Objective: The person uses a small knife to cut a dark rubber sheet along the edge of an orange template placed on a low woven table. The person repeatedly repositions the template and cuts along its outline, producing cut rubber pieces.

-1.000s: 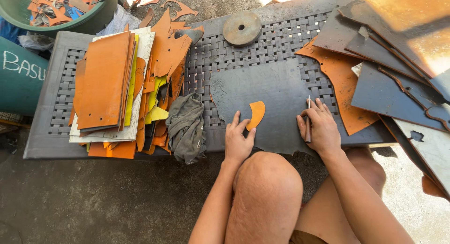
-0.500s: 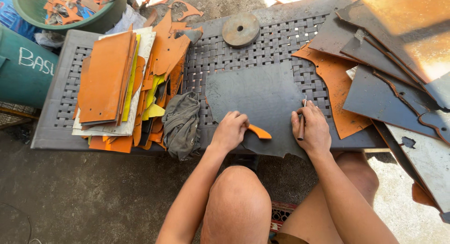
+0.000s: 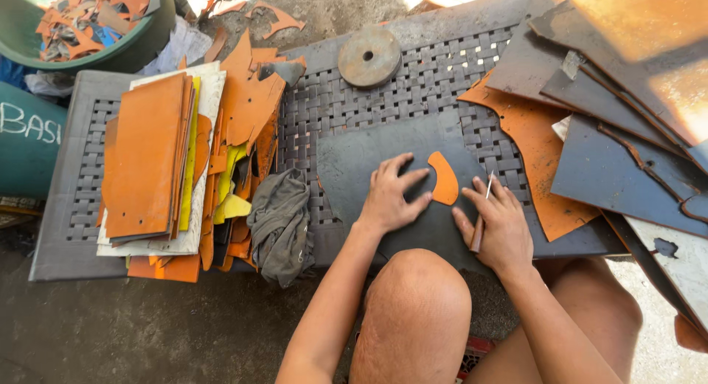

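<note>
A dark grey sheet point(image 3: 354, 159) lies flat on a grey woven-pattern table point(image 3: 413, 96). On it rests a small curved orange template point(image 3: 445, 179). My left hand point(image 3: 389, 197) presses flat on the sheet, fingers spread, fingertips touching the template's left edge. My right hand point(image 3: 501, 225) lies just right of the template and holds a thin pointed marking tool point(image 3: 481, 218), its tip near the template's lower right edge. My bare knees sit below the table edge.
Stacked orange and yellow sheets point(image 3: 158, 163) fill the table's left side, with a crumpled grey rag point(image 3: 280, 222) beside them. A round metal disc point(image 3: 369, 56) sits at the back. Large grey and orange sheets point(image 3: 619, 119) overlap at right. A green tub of offcuts point(image 3: 88, 26) stands top left.
The orange template has been laid flat on the grey sheet between my hands. My left hand went from pinching it to pressing beside it with spread fingers. The view shifted closer.
</note>
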